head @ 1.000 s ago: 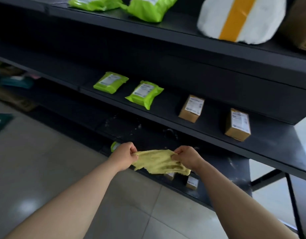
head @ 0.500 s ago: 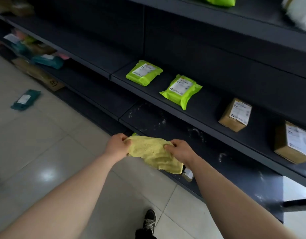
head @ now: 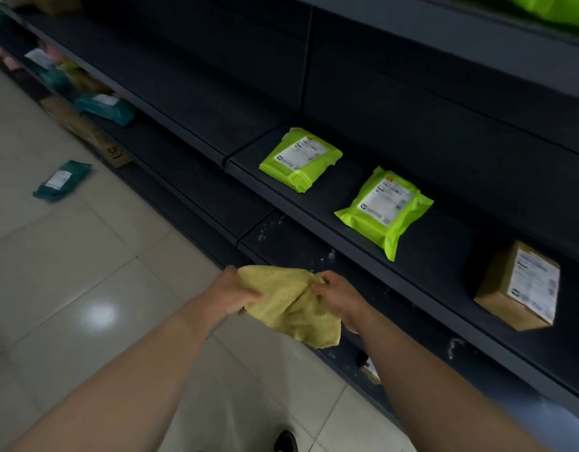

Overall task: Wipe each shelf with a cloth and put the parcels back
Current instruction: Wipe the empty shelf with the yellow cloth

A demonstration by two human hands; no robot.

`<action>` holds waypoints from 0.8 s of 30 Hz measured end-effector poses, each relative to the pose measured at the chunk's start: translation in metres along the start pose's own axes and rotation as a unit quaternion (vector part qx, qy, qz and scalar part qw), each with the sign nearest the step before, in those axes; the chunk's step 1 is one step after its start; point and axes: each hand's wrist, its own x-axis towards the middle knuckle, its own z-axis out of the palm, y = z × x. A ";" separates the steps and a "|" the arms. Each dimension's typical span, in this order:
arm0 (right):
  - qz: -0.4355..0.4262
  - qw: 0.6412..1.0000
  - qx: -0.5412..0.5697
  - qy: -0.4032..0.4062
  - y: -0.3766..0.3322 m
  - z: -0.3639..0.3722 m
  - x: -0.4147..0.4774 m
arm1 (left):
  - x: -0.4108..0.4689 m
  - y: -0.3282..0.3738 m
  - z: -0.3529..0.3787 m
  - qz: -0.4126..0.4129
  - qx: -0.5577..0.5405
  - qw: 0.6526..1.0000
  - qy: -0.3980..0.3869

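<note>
Both hands, left hand [head: 231, 296] and right hand [head: 338, 296], clench the yellow cloth [head: 289, 305], bunching it to wipe the dusty lower shelf [head: 281, 236].

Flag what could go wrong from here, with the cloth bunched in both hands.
1. The left green parcel, right green parcel and cardboard box lie on the middle shelf; wiping around them may miss patches or nudge one off the edge.
2. The yellow cloth is bunched between the left hand and right hand, so it may only smear the white specks on the lower shelf.
</note>
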 end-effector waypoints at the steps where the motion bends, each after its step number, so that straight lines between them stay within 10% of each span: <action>1: 0.006 1.000 0.002 0.003 -0.004 0.003 0.009 | 0.009 -0.002 -0.005 -0.004 -0.007 1.000 0.011; 7: 0.022 0.997 0.047 0.053 -0.017 0.028 0.049 | 0.068 -0.013 -0.036 0.003 -0.111 0.992 0.055; 24: 0.082 0.951 0.041 0.295 -0.019 0.131 0.194 | 0.261 -0.049 -0.083 0.124 0.116 0.985 -0.028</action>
